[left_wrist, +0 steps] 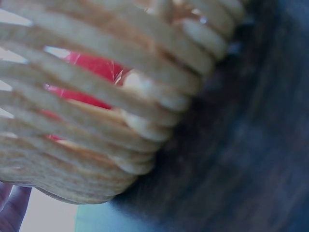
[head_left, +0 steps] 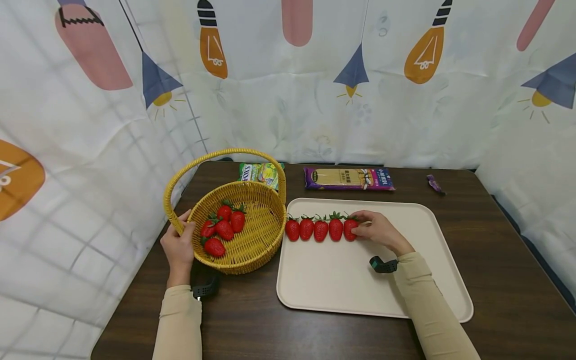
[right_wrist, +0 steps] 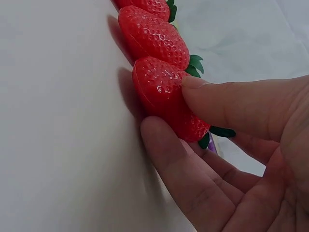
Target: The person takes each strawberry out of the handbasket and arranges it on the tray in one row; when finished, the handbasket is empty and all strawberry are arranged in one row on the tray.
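A yellow woven basket (head_left: 263, 225) with a tall handle stands at the left, several red strawberries (head_left: 225, 230) inside it. My left hand (head_left: 178, 250) grips its left side, where the handle meets the rim. The left wrist view shows the basket's weave (left_wrist: 96, 111) up close, with red showing through the gaps. Along the far left part of a cream tray (head_left: 342, 280), several strawberries (head_left: 320, 231) lie side by side in a row, leaves pointing away. With thumb and fingers, my right hand (head_left: 380, 232) pinches the rightmost strawberry (right_wrist: 161, 92), which touches its neighbour (right_wrist: 154, 36).
Behind the basket lies a green snack packet (head_left: 261, 173). A long purple-and-yellow package (head_left: 348, 179) is beyond the tray, and a small purple wrapped candy (head_left: 434, 184) sits at the back right. A printed curtain (head_left: 288, 110) hangs behind the dark wooden table (head_left: 315, 335).
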Demonstrator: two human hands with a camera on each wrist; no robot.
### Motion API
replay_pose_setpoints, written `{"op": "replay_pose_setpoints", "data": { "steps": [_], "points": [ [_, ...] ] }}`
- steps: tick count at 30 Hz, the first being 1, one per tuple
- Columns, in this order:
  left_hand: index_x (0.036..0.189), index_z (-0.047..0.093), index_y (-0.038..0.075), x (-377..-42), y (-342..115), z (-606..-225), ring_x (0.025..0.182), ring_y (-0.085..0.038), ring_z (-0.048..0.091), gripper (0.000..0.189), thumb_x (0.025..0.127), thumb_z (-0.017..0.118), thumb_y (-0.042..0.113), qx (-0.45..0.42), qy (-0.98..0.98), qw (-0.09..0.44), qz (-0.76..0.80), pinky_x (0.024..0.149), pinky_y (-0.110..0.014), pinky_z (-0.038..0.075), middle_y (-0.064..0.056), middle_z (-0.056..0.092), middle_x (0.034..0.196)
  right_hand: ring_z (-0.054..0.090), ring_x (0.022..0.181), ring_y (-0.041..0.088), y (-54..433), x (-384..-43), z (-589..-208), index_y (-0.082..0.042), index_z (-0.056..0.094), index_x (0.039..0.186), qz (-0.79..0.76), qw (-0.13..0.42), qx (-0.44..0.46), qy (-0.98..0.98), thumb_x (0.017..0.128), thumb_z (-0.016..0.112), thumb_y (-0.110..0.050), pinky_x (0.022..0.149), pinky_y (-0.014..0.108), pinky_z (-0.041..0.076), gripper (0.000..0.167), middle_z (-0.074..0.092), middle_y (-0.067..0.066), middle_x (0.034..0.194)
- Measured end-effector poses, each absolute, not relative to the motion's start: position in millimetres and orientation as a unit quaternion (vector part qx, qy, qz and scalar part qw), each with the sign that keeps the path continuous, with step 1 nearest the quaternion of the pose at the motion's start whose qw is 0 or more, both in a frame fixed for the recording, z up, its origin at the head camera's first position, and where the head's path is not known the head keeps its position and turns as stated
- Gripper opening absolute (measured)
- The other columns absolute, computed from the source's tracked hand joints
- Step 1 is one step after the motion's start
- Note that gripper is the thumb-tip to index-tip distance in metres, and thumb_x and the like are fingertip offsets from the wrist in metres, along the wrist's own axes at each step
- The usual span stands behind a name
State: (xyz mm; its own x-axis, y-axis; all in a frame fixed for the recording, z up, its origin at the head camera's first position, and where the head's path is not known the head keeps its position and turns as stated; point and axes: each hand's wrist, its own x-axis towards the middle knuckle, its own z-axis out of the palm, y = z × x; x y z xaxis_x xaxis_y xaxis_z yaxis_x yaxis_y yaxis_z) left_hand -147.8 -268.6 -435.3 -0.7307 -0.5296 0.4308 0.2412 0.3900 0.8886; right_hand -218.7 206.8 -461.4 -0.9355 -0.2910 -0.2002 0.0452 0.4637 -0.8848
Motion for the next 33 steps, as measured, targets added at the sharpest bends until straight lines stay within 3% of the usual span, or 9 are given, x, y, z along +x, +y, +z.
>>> {"op": "replay_pose_setpoints", "data": {
  "steps": [19,23,28,30,33],
  "points": [
    [0.077,0.055,-0.015,-147,-269,-435,0.107,-0.03,0.061,0.02,0.092,0.06,-0.002,0.1,-0.756,0.348,-0.545,0.07,-0.018,0.039,-0.023,0.065,0.121,0.065,0.096,0.028,209,-218,-456,-0.006,0.058,0.131,-0.51,0.153,-0.046,0.845,0.093,0.065,-0.019,0.078,0.037,0.056,0.041,0.058,0.021,0.127],
    [0.078,0.056,-0.015,-146,-268,-433,0.109,-0.03,0.061,0.02,0.092,0.06,-0.001,0.103,-0.758,0.344,-0.544,0.074,-0.015,0.042,-0.023,0.065,0.122,0.067,0.092,0.027,212,-219,-453,-0.006,0.057,0.132,-0.499,0.115,-0.027,0.858,0.096,0.062,-0.022,0.078,0.036,0.055,0.04,0.059,0.019,0.129],
    [0.079,0.056,-0.015,-146,-269,-434,0.109,-0.026,0.062,0.02,0.092,0.06,-0.001,0.112,-0.76,0.34,-0.542,0.073,-0.015,0.041,-0.023,0.064,0.122,0.065,0.098,0.033,204,-216,-440,-0.001,0.059,0.126,-0.557,0.001,-0.035,0.829,0.098,0.06,-0.021,0.077,0.031,0.056,0.035,0.059,0.018,0.127],
    [0.079,0.056,-0.015,-150,-273,-441,0.109,-0.025,0.062,0.019,0.092,0.06,0.0,0.113,-0.759,0.341,-0.543,0.073,-0.015,0.042,-0.022,0.064,0.122,0.065,0.097,0.029,196,-212,-431,0.0,0.06,0.123,-0.593,-0.037,-0.049,0.803,0.098,0.061,-0.02,0.076,0.028,0.055,0.032,0.061,0.018,0.123],
    [0.079,0.057,-0.014,-157,-281,-452,0.108,-0.022,0.062,0.02,0.092,0.061,0.001,0.112,-0.756,0.346,-0.544,0.073,-0.015,0.042,-0.02,0.065,0.123,0.065,0.093,0.02,181,-205,-419,-0.001,0.061,0.121,-0.629,-0.047,-0.071,0.773,0.097,0.061,-0.02,0.078,0.027,0.055,0.03,0.062,0.018,0.12]
  ]
}}
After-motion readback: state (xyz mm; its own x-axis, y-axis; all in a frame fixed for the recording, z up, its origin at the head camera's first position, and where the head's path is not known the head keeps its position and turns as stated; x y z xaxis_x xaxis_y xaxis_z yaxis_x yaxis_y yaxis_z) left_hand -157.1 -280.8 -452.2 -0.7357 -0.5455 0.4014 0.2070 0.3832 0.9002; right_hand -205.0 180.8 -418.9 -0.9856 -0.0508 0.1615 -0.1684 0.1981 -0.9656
